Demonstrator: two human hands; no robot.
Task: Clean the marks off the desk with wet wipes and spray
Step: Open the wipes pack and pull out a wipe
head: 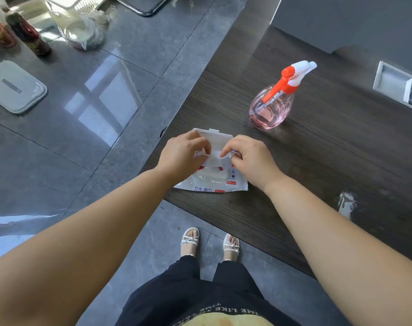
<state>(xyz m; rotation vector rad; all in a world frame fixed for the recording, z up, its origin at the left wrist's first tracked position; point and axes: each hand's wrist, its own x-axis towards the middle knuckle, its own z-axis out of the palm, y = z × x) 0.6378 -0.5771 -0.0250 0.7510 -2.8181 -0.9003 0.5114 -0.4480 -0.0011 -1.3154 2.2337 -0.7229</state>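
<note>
A white wet-wipe pack (212, 182) lies on the dark wooden desk (318, 161) near its left corner, its plastic lid flipped up at the far side. My left hand (183, 156) and my right hand (249, 158) are both over the pack's opening, each pinching a white wipe (215, 157) that stretches between them. A pink spray bottle (272, 107) with an orange and white trigger head stands upright beyond and to the right of the pack. A whitish smeared mark (347, 203) shows on the desk at the right, beside my right forearm.
A grey metal cable tray (399, 87) is set into the desk at the far right. On the glossy grey floor to the left lie a grey lid (14, 89), dark bottles (28, 34) and a plastic bag (82, 29). My sandalled feet stand at the desk's edge.
</note>
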